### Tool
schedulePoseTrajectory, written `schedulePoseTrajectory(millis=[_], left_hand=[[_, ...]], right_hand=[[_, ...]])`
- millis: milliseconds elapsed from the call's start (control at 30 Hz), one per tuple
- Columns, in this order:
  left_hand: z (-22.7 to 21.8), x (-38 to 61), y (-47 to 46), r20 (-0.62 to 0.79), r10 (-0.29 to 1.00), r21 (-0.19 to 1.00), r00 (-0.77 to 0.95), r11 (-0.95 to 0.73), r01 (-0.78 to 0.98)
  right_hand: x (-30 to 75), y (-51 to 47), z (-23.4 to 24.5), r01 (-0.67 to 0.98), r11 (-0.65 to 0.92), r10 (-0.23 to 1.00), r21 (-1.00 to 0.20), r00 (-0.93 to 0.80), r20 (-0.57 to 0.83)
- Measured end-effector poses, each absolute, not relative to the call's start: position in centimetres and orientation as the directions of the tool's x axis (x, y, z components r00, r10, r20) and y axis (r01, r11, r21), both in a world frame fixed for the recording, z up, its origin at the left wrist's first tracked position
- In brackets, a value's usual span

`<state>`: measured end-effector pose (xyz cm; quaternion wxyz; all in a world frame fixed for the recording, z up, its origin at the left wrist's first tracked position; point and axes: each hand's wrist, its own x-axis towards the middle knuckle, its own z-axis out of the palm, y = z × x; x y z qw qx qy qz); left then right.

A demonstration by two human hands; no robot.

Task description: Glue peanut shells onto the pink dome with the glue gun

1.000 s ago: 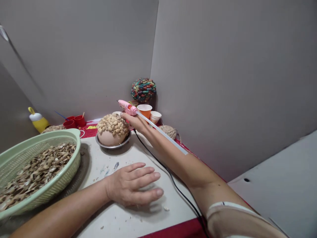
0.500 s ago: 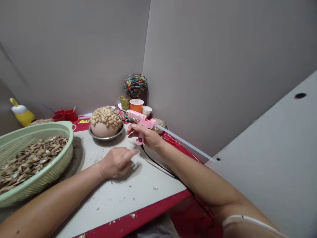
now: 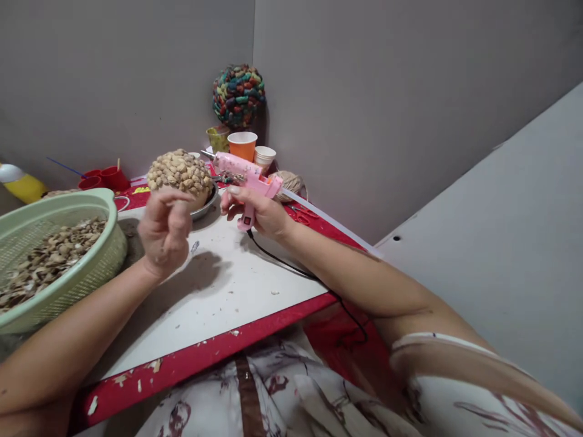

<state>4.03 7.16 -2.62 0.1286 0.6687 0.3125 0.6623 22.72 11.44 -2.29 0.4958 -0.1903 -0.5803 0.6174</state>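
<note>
Well, from where I'm standing, the right hand [image 3: 268, 212] has a pink glue gun [image 3: 237, 165] by the grip, fingers curled around it, and the nozzle points off to the person's left. A long clear glue stick [image 3: 325, 220] juts out of the back of the gun above the forearm, and a black cord [image 3: 280, 260] trails from the bottom of the handle across the white surface [image 3: 259, 291] and over its near edge.

The left hand [image 3: 164, 240] hangs above the surface with its fingers bent and drawn in, half closed; it's blurred, so I can't tell whether it pinches anything small. Just behind it, partly hidden, is a round form [image 3: 177, 170] sitting in a metal dish [image 3: 206, 209], its top crusted with pale shells and its lower part smooth and bare.

Over on the left stands a green basket [image 3: 105, 199] with a heap of loose shells [image 3: 59, 249] in it. Red cups [image 3: 115, 178] stand beyond that. Farther back, a multicoloured ball [image 3: 239, 94] rests by the wall, behind an orange cup [image 3: 242, 145] and some white cups [image 3: 265, 156]. A ball of twine [image 3: 290, 182] lies near the right hand, with red-handled scissors [image 3: 303, 215] close by.
</note>
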Motion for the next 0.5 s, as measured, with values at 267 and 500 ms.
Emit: schedulePoseTrajectory(millis=[267, 500], left_hand=[[-1.4, 0.8, 4.4, 0.636, 0.77, 0.688, 0.054, -0.598, 0.412], [-5.4, -1.3, 2.8, 0.236, 0.968, 0.813, 0.09, -0.247, 0.526]], right_hand=[[23.5, 10.7, -5.0, -0.356, 0.038, 0.904, -0.934, -0.387, 0.184], [23.8, 10.1, -5.7, -0.317, 0.051, 0.858, -0.947, -0.472, 0.204]])
